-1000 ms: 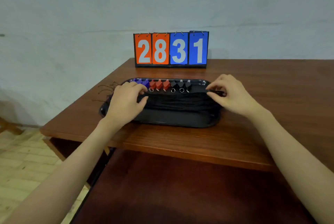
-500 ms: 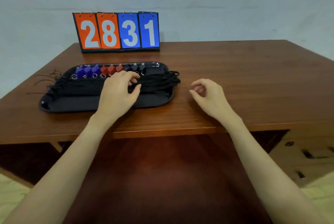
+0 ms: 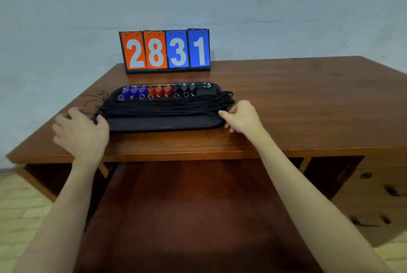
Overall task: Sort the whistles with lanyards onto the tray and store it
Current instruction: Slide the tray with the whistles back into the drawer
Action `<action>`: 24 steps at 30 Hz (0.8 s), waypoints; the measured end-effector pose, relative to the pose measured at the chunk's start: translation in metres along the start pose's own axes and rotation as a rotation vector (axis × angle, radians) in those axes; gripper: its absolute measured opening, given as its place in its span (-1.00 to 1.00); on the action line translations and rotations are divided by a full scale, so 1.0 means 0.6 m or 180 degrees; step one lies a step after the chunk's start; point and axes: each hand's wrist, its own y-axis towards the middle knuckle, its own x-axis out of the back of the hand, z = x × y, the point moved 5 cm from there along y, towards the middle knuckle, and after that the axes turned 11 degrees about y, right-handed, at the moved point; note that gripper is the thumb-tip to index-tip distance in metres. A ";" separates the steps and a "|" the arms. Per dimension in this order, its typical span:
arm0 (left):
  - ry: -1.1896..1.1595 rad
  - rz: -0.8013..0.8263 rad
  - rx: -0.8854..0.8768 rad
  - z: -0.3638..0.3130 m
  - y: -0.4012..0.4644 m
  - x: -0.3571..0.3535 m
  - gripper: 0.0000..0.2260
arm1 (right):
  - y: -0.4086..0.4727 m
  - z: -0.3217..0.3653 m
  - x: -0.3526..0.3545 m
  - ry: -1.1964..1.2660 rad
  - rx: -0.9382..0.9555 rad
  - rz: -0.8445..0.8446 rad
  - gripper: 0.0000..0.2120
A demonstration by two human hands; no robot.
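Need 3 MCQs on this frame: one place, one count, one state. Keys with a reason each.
1. Where does the scoreboard stand?
A. behind the tray
B. on the tray
C. right of the tray

2. How many red whistles?
A. one
B. three
C. five

3. Where are the hands?
A. both lifted clear
B. one holds a whistle
C. one at each end of the tray

Key: 1 A, it stands at the table's far edge beyond the tray. 2 B, three red between the blue and the dark ones. 3 C, left hand at the left end, right hand at the right.
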 end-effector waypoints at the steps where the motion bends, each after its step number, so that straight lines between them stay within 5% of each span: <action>1: 0.0030 0.0126 0.0144 0.012 0.005 0.000 -0.53 | 0.000 0.002 -0.003 0.0042 -0.0071 0.0040 -0.64; 7: 0.0023 0.1029 0.0304 0.026 0.027 -0.018 -0.57 | 0.003 0.006 -0.012 0.0404 -0.0463 0.0248 -0.84; 24: 0.0291 0.0846 -0.0453 0.028 -0.031 0.031 -0.62 | -0.115 -0.009 0.036 0.0480 -0.0389 0.0070 -0.82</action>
